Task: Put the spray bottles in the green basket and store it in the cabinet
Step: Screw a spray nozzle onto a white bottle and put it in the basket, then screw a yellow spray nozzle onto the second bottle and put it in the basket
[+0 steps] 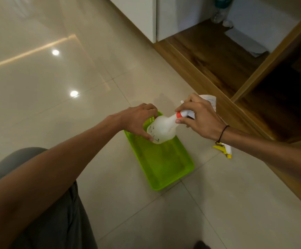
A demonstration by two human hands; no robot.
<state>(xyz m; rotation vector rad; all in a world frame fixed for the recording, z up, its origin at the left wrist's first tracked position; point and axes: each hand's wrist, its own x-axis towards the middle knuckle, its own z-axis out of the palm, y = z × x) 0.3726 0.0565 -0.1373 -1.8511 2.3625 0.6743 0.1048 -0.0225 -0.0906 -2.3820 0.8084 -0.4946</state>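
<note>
A lime-green basket (pixel 166 166) lies on the tiled floor in front of me. Over its far end both hands hold a translucent white spray bottle (pixel 161 129) with a red collar, tilted on its side. My left hand (pixel 137 121) grips the bottle's body. My right hand (pixel 200 117) is closed around its nozzle head. A second spray bottle with a yellow trigger (pixel 224 150) lies on the floor to the right, mostly hidden under my right wrist. A third white bottle (pixel 210 101) shows behind my right hand.
An open wooden cabinet (pixel 218 56) stands at the right, its lower shelf holding a clear bottle (pixel 219 11) and white paper at the back. Glossy beige floor tiles spread to the left. My grey-trousered knee (pixel 20 159) is at the lower left.
</note>
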